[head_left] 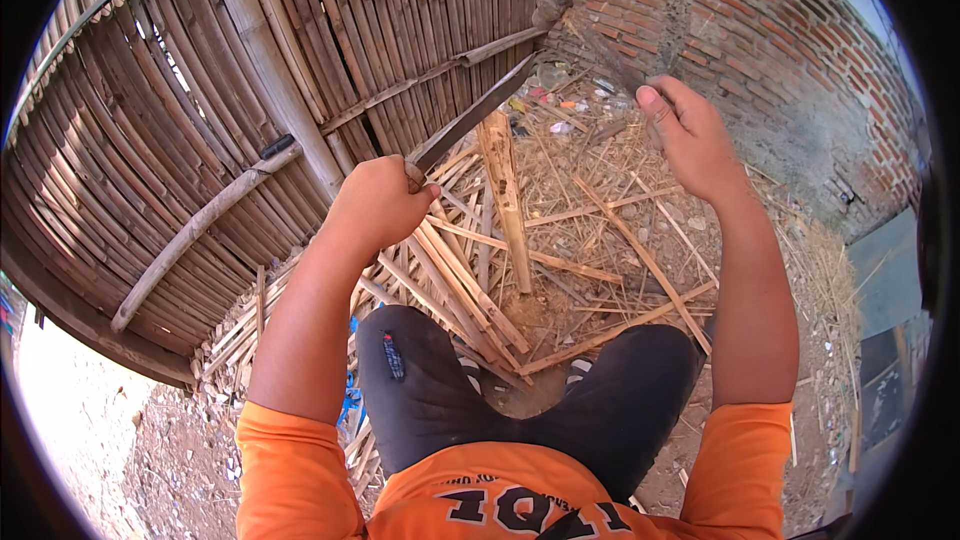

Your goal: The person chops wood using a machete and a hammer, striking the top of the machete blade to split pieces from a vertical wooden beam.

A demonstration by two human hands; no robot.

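Note:
My left hand is closed round the handle of a machete, whose dark blade points up and to the right. Just below the blade stands a split piece of wood, upright but leaning slightly, its lower end on the ground between my knees. Raised on the right, my right hand grips a dark stick that slants up to the left. Its far end comes close to a rounded, knobby lump; I cannot tell whether the two are joined. Blade and stick are apart.
Split wood strips lie piled left of the upright piece, and more sticks cross on the ground to its right. A bamboo wall rises on the left, a brick wall behind. Straw and litter cover the far ground.

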